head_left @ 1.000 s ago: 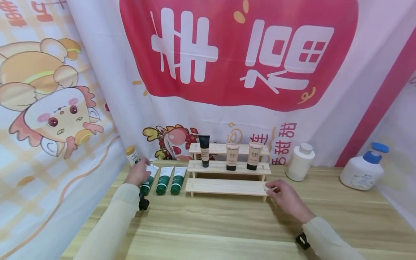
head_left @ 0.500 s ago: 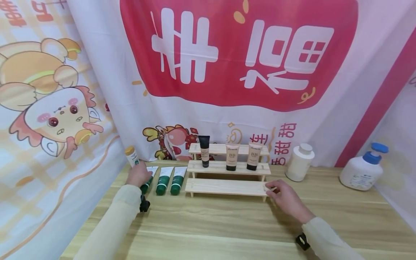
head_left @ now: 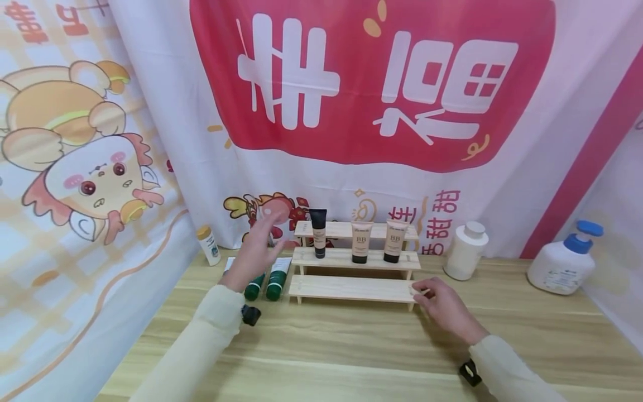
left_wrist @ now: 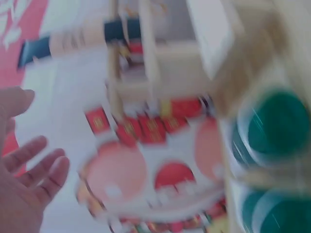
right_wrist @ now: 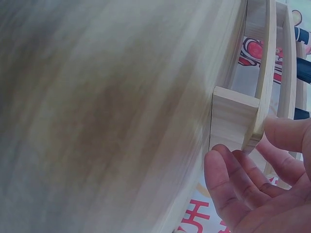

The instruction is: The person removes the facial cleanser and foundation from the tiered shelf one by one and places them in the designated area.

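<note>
My left hand [head_left: 256,254] is raised over the green-and-white tubes [head_left: 278,279], fingers spread and nothing held. It is left of a slim beige tube with black ends [head_left: 319,234], which stands on the middle tier of a three-step wooden display rack [head_left: 351,287]. Two beige BB cream tubes [head_left: 360,243] stand to its right on that same tier. At the right end of the rack's lowest step, my right hand [head_left: 444,307] holds the board's end, with the thumb on top and fingers curled below, as the right wrist view shows. The left wrist view is blurred.
A small white bottle with a yellow cap [head_left: 208,245] stands at the back left. Right of the rack are a white capped bottle [head_left: 466,251] and a white pump bottle with a blue top [head_left: 562,268]. Printed cloth [head_left: 166,128] hangs behind and beside the wooden table [head_left: 321,352].
My left hand has let go of the yellow-capped bottle, which now stands alone, and has moved right and up with its fingers opening. The right hand stays at the rack.
</note>
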A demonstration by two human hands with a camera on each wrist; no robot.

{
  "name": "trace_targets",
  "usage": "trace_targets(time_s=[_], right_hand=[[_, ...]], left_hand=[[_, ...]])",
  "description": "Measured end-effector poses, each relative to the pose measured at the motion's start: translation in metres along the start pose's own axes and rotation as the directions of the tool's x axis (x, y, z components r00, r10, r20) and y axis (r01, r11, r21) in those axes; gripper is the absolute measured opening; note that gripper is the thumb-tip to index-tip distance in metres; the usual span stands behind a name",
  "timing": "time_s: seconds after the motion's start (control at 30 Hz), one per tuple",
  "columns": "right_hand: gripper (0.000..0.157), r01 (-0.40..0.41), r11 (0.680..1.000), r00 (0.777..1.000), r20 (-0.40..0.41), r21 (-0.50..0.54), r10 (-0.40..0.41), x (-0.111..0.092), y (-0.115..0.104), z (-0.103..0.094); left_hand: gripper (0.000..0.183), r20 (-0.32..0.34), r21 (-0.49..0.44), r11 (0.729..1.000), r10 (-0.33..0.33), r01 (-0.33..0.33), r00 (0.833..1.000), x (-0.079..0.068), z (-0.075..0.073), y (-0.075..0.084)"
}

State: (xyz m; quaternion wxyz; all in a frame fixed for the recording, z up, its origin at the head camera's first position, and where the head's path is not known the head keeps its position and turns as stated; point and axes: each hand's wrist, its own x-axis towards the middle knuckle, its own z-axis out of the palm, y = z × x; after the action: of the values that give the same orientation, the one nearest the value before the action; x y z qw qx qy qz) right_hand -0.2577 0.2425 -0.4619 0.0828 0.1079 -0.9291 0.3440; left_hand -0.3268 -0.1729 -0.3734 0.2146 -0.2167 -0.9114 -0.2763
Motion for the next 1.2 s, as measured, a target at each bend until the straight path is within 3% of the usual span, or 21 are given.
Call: trace_targets(time_s=[0.13, 0.3, 0.5, 0.73, 0.9, 1.07, 1.2], right_hand=[[0.021, 0.001, 1.000, 1.000, 0.000, 0.011, -0.001, 0.000, 0.001, -0.001], [0.021, -0.009, 1.000, 1.000, 0.006, 0.027, 0.009, 0.000, 0.000, 0.002], [0.020, -0.016, 1.000, 1.000, 0.008, 0.015, 0.016, 0.000, -0.001, 0.001], [0.020, -0.018, 1.000, 1.000, -0.004, 0.020, 0.018, -0.001, -0.001, 0.001], [0.020, -0.039, 0.999, 0.999, -0.004, 0.034, 0.039, 0.000, -0.001, 0.004], [0.020, -0.037, 0.999, 0.999, -0.006, 0.030, 0.037, -0.001, -0.001, 0.004], [0.020, -0.020, 1.000, 1.000, -0.015, 0.024, 0.020, -0.001, -0.002, 0.001]], left_hand=[[0.075, -0.043, -0.006, 0.989, 0.145, -0.145, 0.989, 0.014, 0.012, 0.028], [0.072, -0.066, 0.041, 0.977, 0.210, -0.207, 0.976, 0.019, 0.023, 0.042], [0.064, -0.116, 0.051, 0.979, 0.201, -0.196, 0.973, 0.019, 0.031, 0.042], [0.070, -0.147, -0.096, 0.981, 0.154, -0.169, 0.977, 0.017, 0.056, 0.034], [0.067, -0.214, -0.110, 0.976, 0.160, -0.187, 0.964, 0.014, 0.067, 0.030], [0.062, -0.245, -0.103, 0.973, 0.178, -0.208, 0.953, 0.008, 0.060, 0.032], [0.065, -0.229, -0.092, 0.973, 0.184, -0.210, 0.956, 0.001, 0.042, 0.037]])
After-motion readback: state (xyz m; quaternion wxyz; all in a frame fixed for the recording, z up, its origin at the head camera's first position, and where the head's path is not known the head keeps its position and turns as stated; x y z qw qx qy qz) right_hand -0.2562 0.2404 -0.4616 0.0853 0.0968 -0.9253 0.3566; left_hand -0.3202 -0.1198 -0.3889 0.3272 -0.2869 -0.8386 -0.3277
